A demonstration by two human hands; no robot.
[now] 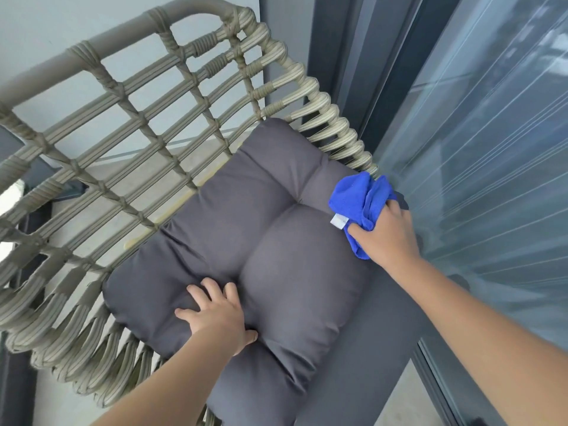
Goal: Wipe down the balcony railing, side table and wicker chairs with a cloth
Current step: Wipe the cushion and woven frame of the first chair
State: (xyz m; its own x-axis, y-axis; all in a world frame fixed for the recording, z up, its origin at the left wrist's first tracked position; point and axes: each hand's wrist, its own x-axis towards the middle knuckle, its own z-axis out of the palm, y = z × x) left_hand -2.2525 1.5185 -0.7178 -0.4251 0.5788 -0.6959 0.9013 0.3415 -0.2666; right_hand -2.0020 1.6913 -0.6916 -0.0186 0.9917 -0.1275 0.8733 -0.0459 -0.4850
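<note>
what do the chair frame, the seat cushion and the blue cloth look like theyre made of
Chair: looks like synthetic wicker, matte beige-grey striped strands wound around a smooth tube frame, probably metal.
Cushion: woven grey fabric, matte, with soft padding; it puckers into tufted seams.
Cloth: likely microfibre, with a fuzzy bright blue nap and a white sewn tag, bunched in the right hand.

a thick dark grey fabric seat cushion (246, 229) with stitched tufts lies in the middle of the view. on the right stands a large glass door pane (491, 149) with pale reflections, in a dark grey metal frame (387, 72). behind is a light grey wall (61, 23), below a pale stone floor (101, 192).
</note>
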